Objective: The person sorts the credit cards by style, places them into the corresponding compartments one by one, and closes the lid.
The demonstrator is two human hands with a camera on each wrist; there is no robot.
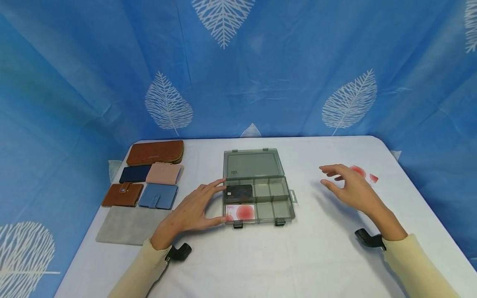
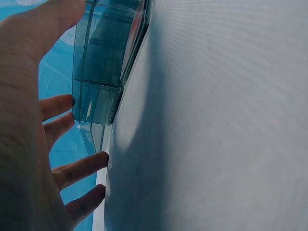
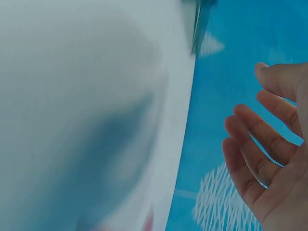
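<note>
On the white table [image 1: 261, 256], a clear grey compartment box [image 1: 277, 207] lies open in the middle, its lid [image 1: 252, 164] folded back flat behind it. In its left compartments sit a black card [image 1: 239, 192] and, nearer the person, a white card with a red circle [image 1: 240, 212]. The left hand [image 1: 191, 213] rests at the box's left edge with fingers spread and nearly straight, thumb near the front corner and fingertips at the rear left rim; it grips nothing. The left wrist view shows the fingers [image 2: 79, 168] beside the box wall [image 2: 98, 96]. The right hand [image 1: 350, 188] hovers above the table well to the right of the box, fingers loose and apart, holding nothing. Just beyond it lie red-marked cards [image 1: 367, 174], partly hidden by the hand. To the left are five wallets: a long brown one [image 1: 154, 152], a navy one [image 1: 135, 174], a pink one [image 1: 164, 173], a small brown one [image 1: 122, 194] and a blue one [image 1: 158, 196], with a grey cloth [image 1: 124, 225] in front of them.
</note>
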